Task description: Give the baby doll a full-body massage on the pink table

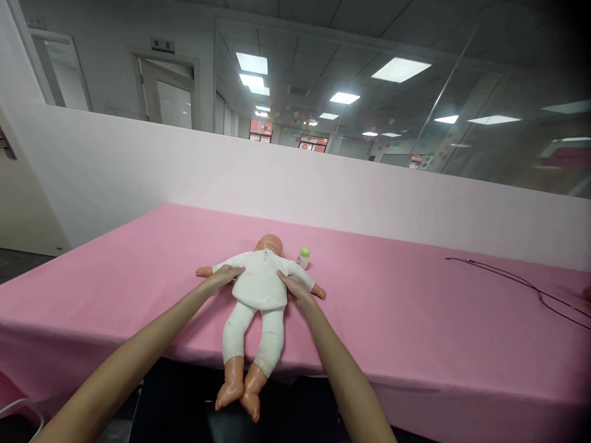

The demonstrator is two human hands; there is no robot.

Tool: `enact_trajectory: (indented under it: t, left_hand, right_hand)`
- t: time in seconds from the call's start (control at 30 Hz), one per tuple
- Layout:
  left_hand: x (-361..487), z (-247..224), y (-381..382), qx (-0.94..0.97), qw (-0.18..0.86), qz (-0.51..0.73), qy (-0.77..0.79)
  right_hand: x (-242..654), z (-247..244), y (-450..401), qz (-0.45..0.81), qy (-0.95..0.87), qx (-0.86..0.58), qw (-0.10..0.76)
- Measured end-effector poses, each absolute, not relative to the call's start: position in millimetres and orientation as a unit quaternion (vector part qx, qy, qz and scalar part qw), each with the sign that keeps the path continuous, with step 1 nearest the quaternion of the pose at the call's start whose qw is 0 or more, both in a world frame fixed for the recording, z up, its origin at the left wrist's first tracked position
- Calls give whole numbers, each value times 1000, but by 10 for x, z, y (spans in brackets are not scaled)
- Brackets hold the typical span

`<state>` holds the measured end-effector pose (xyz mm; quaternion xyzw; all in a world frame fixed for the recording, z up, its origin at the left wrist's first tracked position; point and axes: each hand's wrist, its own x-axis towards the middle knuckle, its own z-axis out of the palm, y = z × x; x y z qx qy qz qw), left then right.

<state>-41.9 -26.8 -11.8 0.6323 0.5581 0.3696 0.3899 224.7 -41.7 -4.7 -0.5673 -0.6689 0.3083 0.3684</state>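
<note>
A baby doll [259,280] with a white cloth body lies on the pink-covered table, its head away from me. Its bare plastic feet hang past the near edge, over my lap. My left hand [225,277] grips the doll's side under its arm, thumb on the chest and the other fingers mostly hidden beneath. On the opposite side my right hand [294,287] holds it the same way. Just beyond the doll's right-hand arm stands a small bottle [303,258] with a green cap, touched by neither hand.
The pink cloth [397,307] covers the wide table and drapes over its front edge. Thin dark cables [512,278] lie at the right. A low white wall [323,191] with glass above runs along the back. A door [23,184] is at the far left.
</note>
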Motion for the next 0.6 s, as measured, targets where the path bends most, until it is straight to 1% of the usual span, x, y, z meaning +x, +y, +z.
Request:
enact_trajectory:
  t: [0.03, 0.1, 0.17, 0.23, 0.3, 0.33, 0.43, 0.6]
  left_hand:
    - [-467, -82, -288, 642, 371, 367, 562]
    - [-475, 32, -297, 660, 283, 394, 574]
    - [-354, 164, -267, 685, 186, 427, 561]
    - [-147, 255, -214, 725, 133, 415, 533]
    - [63, 263, -155, 751, 110, 369, 536]
    - [146, 235, -126, 755, 101, 345, 548]
    - [268, 69, -39, 742, 85, 314, 587]
    - [199, -141, 90, 739, 78, 286, 605]
  right_hand:
    - [2295, -7, -436, 297, -670, -589, 340]
    - [2339, 88, -440, 210, -667, -640, 318]
    - [2297, 170, -400, 112, -675, -645, 341]
    - [2187, 201, -328, 41, -711, -597, 370]
    - [2058, 160, -239, 22, -749, -551, 368]
    - [2001, 117, -192, 20, -759, -545, 354]
    - [1894, -51, -69, 15, -758, -581, 296]
    - [1837, -194, 25, -26, -752, -617, 229]
